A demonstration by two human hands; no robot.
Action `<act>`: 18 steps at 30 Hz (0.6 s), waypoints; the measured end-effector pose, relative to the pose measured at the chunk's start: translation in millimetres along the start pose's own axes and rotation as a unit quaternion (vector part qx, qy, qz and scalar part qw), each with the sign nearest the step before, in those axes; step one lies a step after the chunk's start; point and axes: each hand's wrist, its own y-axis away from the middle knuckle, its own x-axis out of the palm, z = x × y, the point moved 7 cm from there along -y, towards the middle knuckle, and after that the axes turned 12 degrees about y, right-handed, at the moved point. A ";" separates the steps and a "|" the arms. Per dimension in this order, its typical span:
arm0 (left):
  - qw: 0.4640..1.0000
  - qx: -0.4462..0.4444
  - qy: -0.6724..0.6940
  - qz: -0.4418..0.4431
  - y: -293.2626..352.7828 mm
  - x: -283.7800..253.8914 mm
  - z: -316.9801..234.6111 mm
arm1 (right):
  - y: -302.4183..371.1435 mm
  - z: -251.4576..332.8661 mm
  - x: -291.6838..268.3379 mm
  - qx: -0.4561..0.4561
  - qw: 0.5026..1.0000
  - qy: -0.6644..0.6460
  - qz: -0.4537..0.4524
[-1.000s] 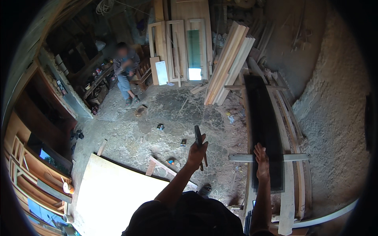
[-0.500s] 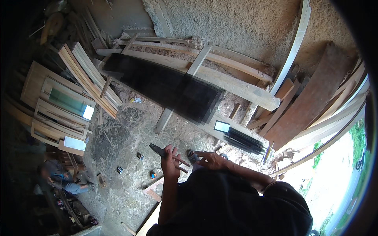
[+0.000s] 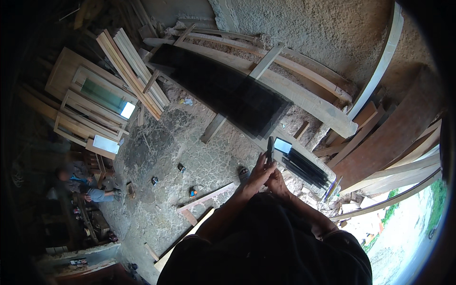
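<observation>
One dark tool in the left hand, right hand close beside.

The tool looks like dark metal, the plank matt wood, the wall and floor rough.

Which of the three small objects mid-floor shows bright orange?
The small object nearest the wooden strip: it shows orange, while the other two look mostly dark.

Carpentry workshop with wooden planks
</observation>
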 end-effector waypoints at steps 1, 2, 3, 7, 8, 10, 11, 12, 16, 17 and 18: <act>1.000 0.002 -0.020 0.023 -1.9 8.7 3.8 | 4.0 -12.8 -26.3 0.057 0.997 0.027 -0.053; 0.997 0.043 -0.057 -0.008 0.8 3.4 -1.8 | -0.2 -24.5 -37.4 0.106 0.990 0.053 -0.076; 0.999 0.031 -0.013 0.034 -6.4 -7.2 24.5 | 2.8 9.3 -28.9 0.045 0.984 0.132 -0.110; 0.989 -0.055 -0.115 0.079 -24.7 -51.7 49.5 | 22.9 14.4 -55.4 -0.048 0.983 0.122 -0.130; 0.989 -0.100 -0.084 0.073 -29.7 -72.5 75.1 | 25.7 10.7 -57.7 -0.059 0.976 0.168 -0.127; 0.974 -0.061 -0.208 0.074 -35.9 -80.6 48.4 | 24.9 -3.3 -68.9 0.003 0.983 0.137 -0.121; 0.963 -0.109 -0.230 0.086 -36.2 -96.8 50.6 | 26.0 -12.2 -66.3 0.043 0.986 0.117 -0.112; 0.969 -0.134 -0.193 0.072 -39.5 -104.1 56.4 | 25.6 -19.3 -70.9 0.068 0.987 0.116 -0.087; 0.985 -0.150 -0.068 -0.046 -56.5 -148.6 94.4 | 6.8 -45.6 -67.5 -0.106 0.975 0.103 -0.167; 0.972 -0.152 -0.172 -0.040 -66.2 -170.2 107.5 | 7.5 -42.6 -60.3 -0.178 0.961 0.080 -0.195; 0.966 -0.137 -0.216 -0.043 -73.4 -171.7 101.9 | 2.4 -43.5 -55.8 -0.116 0.976 0.081 -0.164</act>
